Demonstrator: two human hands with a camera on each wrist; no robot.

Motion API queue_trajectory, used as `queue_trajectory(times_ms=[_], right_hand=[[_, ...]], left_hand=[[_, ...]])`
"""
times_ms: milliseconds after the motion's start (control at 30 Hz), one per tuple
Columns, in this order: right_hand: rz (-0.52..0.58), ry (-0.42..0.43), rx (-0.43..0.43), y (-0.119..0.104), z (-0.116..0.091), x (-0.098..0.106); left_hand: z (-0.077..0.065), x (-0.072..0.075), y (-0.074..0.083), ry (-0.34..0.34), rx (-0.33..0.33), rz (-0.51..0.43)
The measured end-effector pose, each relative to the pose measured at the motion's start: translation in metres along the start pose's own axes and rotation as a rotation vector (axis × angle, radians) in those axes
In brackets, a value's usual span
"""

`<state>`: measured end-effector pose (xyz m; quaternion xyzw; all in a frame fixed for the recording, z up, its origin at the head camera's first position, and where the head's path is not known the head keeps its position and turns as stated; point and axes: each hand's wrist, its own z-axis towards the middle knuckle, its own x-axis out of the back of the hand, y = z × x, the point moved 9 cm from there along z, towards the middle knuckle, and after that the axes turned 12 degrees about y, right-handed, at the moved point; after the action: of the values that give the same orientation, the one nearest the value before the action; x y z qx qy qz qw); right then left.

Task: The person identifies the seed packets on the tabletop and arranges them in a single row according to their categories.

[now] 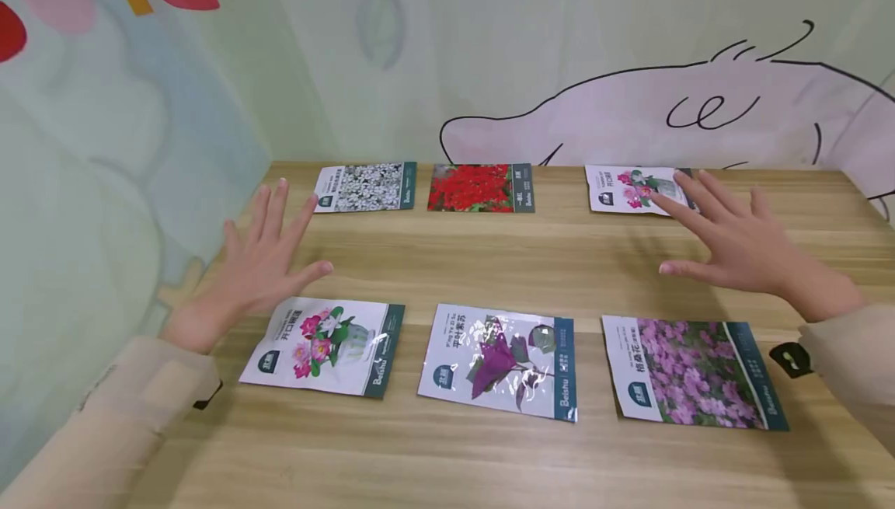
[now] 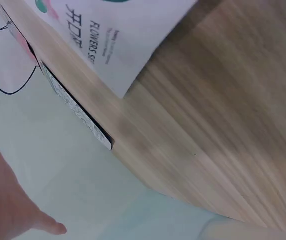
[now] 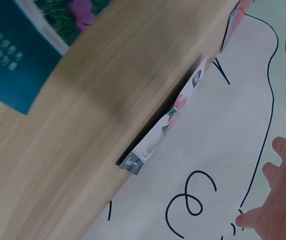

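Six printed packets (image 1: 450, 385) lie face up on worktop (image 1: 315, 454), two rows of three, none overlapping, presumably so every front shows. Left hand (image 1: 260, 270) and right hand (image 1: 744, 249) both released, fingers spread, aloft, near front-left packet (image 1: 325, 347) and back-right packet (image 1: 625, 190) respectively; neither grips anything.

Fingers (image 3: 281, 147) spread, apparently apart from pink-flower packet (image 3: 163, 124) on wooden table (image 3: 83, 130).

there are six printed packets (image 1: 499, 361), two hands (image 1: 260, 264), two sleeves (image 1: 147, 385) — and one table (image 1: 503, 260).
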<state>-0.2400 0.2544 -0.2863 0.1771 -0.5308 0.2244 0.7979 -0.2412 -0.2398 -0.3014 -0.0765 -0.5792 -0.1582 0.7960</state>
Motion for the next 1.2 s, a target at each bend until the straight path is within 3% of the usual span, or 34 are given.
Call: queue_trajectory(times_ms=[500,700,933,1067,1200], right_hand=[[-0.005,-0.033,0.033,-0.009,0.032,-0.002],[0.012,-0.092,0.024,-0.016,0.049,-0.012],[0.032,-0.123,0.047,-0.033,0.079,-0.026],[0.042,-0.129,0.059,-0.043,0.099,-0.036],[0.072,-0.151,0.051,-0.053,0.118,-0.048]], left_hand=[[0.02,0.0,-0.003,0.009,0.021,0.0],[0.026,-0.007,-0.005,-0.026,0.061,-0.079],[0.038,-0.015,-0.011,-0.054,0.11,-0.114],[0.05,-0.021,-0.017,-0.056,0.128,-0.1],[0.063,-0.029,-0.027,-0.043,0.177,-0.142]])
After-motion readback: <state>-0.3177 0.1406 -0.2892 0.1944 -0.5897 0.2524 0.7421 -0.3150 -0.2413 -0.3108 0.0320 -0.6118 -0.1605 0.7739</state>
